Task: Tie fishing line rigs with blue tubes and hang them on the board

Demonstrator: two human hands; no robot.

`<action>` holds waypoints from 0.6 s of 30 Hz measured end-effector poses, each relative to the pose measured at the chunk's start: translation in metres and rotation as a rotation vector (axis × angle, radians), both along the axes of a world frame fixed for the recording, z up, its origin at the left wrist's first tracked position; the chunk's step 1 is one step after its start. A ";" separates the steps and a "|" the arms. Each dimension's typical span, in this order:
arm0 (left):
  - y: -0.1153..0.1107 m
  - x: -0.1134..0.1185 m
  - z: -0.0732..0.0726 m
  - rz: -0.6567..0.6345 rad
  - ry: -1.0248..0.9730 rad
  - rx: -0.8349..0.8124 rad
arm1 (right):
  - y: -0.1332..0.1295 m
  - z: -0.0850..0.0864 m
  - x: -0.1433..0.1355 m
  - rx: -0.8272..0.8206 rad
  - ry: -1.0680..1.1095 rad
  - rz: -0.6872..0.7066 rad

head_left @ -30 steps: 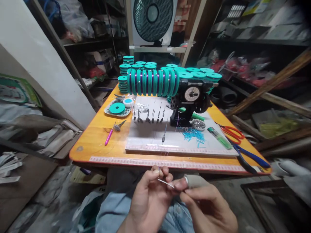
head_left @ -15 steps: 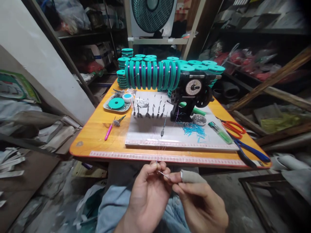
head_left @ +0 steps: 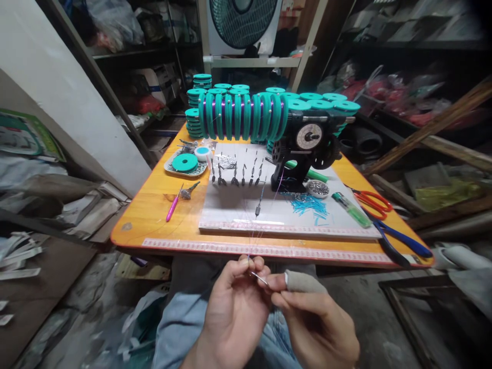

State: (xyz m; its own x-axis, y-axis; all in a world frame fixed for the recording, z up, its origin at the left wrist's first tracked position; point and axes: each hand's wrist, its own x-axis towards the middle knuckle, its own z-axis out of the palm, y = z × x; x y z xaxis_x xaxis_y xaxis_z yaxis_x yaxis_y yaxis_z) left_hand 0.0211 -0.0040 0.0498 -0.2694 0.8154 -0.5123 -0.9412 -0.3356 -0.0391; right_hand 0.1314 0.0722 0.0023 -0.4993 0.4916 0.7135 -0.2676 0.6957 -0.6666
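— Hands first: where do they sit?

— Low in the middle of the frame, below the near edge of the orange worktop. The left hand has its fingers pinched together on a thin purple line that runs up over the worktop edge. The right hand has its fingers, one in a grey cloth sleeve, closed on a short thin silver wire pin. The pin lies between the two pinches, tilted, its upper end at the left fingertips.

— Counts?

— One black winding machine with a round dial at the centre. One row of upright teal foam spools on its shaft; too tightly packed to count surely. One pink-handled tool at left, one green lighter, one pair of red-handled scissors and one pair of blue-handled pliers at right. One small round tin beside a scatter of pale blue tubes.

— Room to move?

— A white board covers mid-worktop; bare orange shows to its left. The pliers reach the near right edge. Hands hang clear over denim-clad knees.
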 end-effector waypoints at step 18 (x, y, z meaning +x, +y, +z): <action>-0.021 -0.010 -0.006 0.055 0.764 -0.217 | 0.012 0.045 -0.022 0.186 -0.244 0.150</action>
